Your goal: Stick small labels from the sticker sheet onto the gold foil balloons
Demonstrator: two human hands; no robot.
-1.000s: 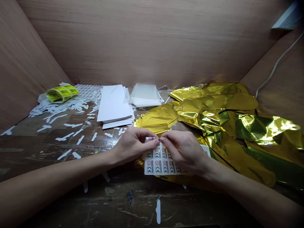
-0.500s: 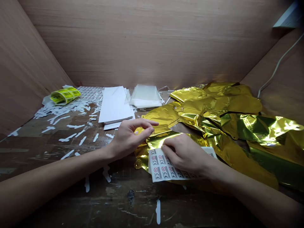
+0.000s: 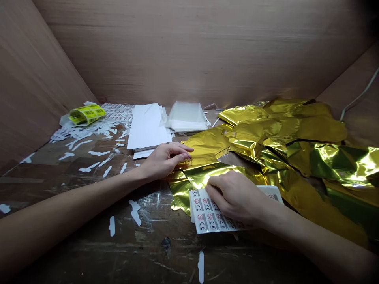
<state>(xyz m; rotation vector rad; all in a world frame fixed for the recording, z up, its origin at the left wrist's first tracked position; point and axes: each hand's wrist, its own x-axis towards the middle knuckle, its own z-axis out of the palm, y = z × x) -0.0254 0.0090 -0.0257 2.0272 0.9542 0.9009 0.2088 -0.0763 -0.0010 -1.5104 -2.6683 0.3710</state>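
Observation:
My left hand point(image 3: 168, 160) is low at the edge of a flat gold foil balloon point(image 3: 207, 144), its thumb and fingers drawn close together. Whatever lies between those fingertips is too small to make out. Closed in a pinch, my right hand point(image 3: 237, 195) is on a white sheet of stickers point(image 3: 211, 227), printed with CE marks and red crossed-out circles. The hand covers the middle of the sheet. Beneath the sheet, more gold foil point(image 3: 181, 197) sticks out to the left.
Several gold foil pieces point(image 3: 296, 157) overlap on the right. A stack of white cards point(image 3: 148, 126) and clear plastic sleeves point(image 3: 188, 116) lie at the back. Back left are a yellow label roll point(image 3: 89, 114), another sticker sheet point(image 3: 118, 110) and scattered white paper strips point(image 3: 89, 132). Wooden panels surround the table.
My left hand has come down to the foil's edge, its fingertips closer together. The right hand and sticker sheet appear slightly lower and to the right, as the whole view has shifted.

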